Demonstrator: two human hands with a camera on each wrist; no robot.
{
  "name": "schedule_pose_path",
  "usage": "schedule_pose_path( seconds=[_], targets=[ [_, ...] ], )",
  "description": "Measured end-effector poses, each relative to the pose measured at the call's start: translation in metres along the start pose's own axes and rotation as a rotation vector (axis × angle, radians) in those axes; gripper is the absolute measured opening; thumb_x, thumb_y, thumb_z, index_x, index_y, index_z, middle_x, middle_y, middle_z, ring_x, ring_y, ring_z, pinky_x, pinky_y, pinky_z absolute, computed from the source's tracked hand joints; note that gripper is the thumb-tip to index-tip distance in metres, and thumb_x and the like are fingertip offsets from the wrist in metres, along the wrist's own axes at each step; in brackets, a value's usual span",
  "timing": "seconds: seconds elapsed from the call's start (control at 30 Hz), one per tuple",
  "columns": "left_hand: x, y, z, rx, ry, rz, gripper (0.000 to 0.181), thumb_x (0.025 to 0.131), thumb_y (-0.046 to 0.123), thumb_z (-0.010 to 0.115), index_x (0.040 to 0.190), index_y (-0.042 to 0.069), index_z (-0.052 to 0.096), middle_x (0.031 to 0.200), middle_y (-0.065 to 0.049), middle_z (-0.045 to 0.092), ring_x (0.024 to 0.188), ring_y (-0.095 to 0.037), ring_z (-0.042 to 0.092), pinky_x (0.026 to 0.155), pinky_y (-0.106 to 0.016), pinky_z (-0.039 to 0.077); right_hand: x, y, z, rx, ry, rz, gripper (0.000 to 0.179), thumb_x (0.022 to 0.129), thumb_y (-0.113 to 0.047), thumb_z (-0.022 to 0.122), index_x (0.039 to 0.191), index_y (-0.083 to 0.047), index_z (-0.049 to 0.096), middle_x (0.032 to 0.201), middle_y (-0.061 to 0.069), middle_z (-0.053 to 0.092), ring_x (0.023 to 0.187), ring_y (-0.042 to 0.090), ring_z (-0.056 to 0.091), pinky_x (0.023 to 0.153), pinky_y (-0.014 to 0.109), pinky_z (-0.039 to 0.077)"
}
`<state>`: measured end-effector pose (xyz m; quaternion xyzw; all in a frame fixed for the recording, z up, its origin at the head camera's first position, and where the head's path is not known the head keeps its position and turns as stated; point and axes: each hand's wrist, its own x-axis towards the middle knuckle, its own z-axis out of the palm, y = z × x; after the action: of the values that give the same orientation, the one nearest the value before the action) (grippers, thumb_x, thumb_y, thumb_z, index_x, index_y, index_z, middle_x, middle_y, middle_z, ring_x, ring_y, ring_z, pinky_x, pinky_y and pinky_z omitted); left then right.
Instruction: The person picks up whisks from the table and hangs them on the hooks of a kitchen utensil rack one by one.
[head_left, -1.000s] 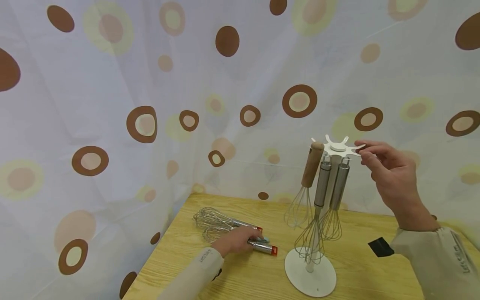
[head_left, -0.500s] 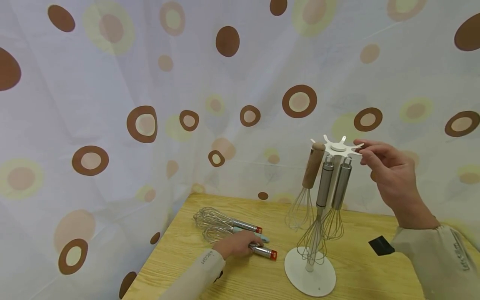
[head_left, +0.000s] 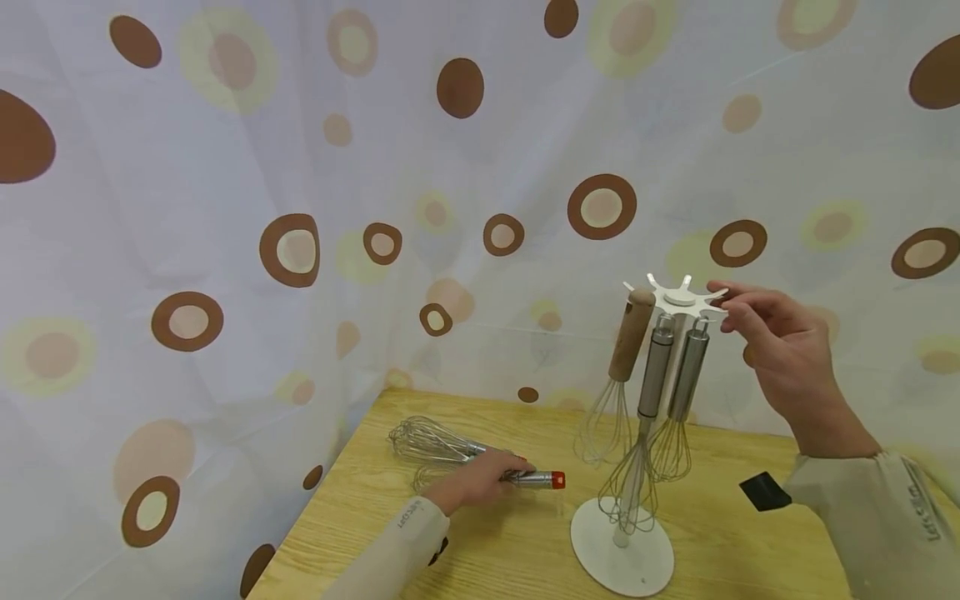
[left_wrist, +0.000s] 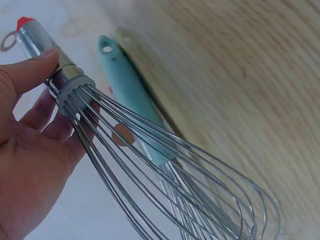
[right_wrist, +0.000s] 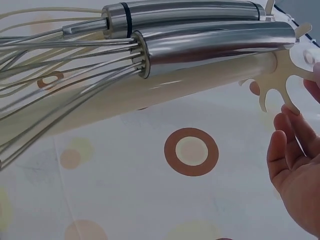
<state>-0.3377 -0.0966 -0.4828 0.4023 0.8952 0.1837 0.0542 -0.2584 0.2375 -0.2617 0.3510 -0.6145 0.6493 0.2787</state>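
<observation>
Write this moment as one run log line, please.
left hand: grips red-ended whisk | right hand: holds white rack | hanging: wooden-handled whisk, two metal-handled whisks

- Behind the left hand point(head_left: 480, 482) and the right hand point(head_left: 787, 350), I see a pale sheet point(head_left: 450, 167) printed with brown, pink and yellow circles.
- Left of the left hand, it turns a creased corner.
- Below both hands, I have a yellowish wood-grain table point(head_left: 510, 554).
- Around them, the light looks soft to me.
</observation>
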Motion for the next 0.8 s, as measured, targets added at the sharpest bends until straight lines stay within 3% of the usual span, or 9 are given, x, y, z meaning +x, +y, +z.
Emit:
schedule_pose_path(
  seconds=[0.13,0.23,0.33,0.43,0.53,0.67,0.8],
  targets=[
    [0.001,0.002,-0.012,-0.12,0.092,-0.006,0.039,0.095,0.013,0.057,0.134,0.014,0.054,0.106,0.002,0.059,0.085,-0.008,0.054,0.074,-0.022,0.045,0.0,0.002,-0.002,-0.01,-0.019,0.003,0.016,0.095,0.011,0.045,0.089,0.008,0.06,0.122,0.007,0.061,0.091,0.013,0.056,0.044,0.026,0.021],
    [0.002,0.006,-0.023,-0.254,0.181,-0.017,0.041,0.096,0.013,0.055,0.137,0.011,0.051,0.116,-0.002,0.057,0.099,-0.012,0.055,0.082,-0.025,0.047,0.0,0.002,-0.002,0.003,-0.031,0.007,0.016,0.096,0.009,0.044,0.094,0.009,0.06,0.124,0.007,0.061,0.087,0.013,0.056,0.045,0.021,0.028],
    [0.004,0.011,-0.033,-0.4,0.279,-0.036,0.042,0.098,0.013,0.053,0.139,0.01,0.047,0.125,-0.006,0.054,0.11,-0.018,0.054,0.088,-0.031,0.048,0.002,0.003,-0.001,0.035,-0.035,0.005,0.017,0.097,0.007,0.043,0.101,0.011,0.059,0.125,0.009,0.06,0.1,0.016,0.058,0.061,0.017,0.042],
    [0.007,0.02,-0.046,-0.532,0.372,-0.041,0.043,0.099,0.013,0.051,0.141,0.01,0.044,0.129,-0.009,0.051,0.114,-0.022,0.052,0.091,-0.035,0.047,0.004,0.006,0.0,0.09,-0.042,0.0,0.017,0.098,0.005,0.043,0.104,0.015,0.055,0.125,0.013,0.059,0.117,0.019,0.052,0.08,0.021,0.045],
    [0.012,0.029,-0.059,-0.638,0.444,-0.011,0.043,0.099,0.012,0.05,0.142,0.009,0.042,0.13,-0.011,0.051,0.115,-0.024,0.051,0.092,-0.038,0.045,0.005,0.008,0.0,0.151,-0.053,-0.002,0.017,0.098,0.004,0.042,0.103,0.016,0.053,0.123,0.015,0.059,0.124,0.021,0.048,0.082,0.022,0.045],
    [0.018,0.045,-0.08,-0.739,0.482,0.077,0.043,0.1,0.01,0.047,0.142,0.007,0.04,0.13,-0.015,0.049,0.115,-0.027,0.051,0.092,-0.038,0.046,0.007,0.01,0.0,0.16,-0.045,0.007,0.017,0.098,0.003,0.041,0.101,0.013,0.055,0.121,0.014,0.06,0.125,0.021,0.047,0.083,0.022,0.046],
    [0.021,0.065,-0.102,-0.799,0.468,0.159,0.043,0.101,0.012,0.044,0.144,0.007,0.036,0.129,-0.019,0.05,0.116,-0.027,0.052,0.088,-0.039,0.048,0.009,0.013,-0.002,0.217,-0.082,0.01,0.019,0.099,0.005,0.039,0.103,0.011,0.056,0.124,0.014,0.059,0.126,0.021,0.047,0.086,0.022,0.046]
  ],
)
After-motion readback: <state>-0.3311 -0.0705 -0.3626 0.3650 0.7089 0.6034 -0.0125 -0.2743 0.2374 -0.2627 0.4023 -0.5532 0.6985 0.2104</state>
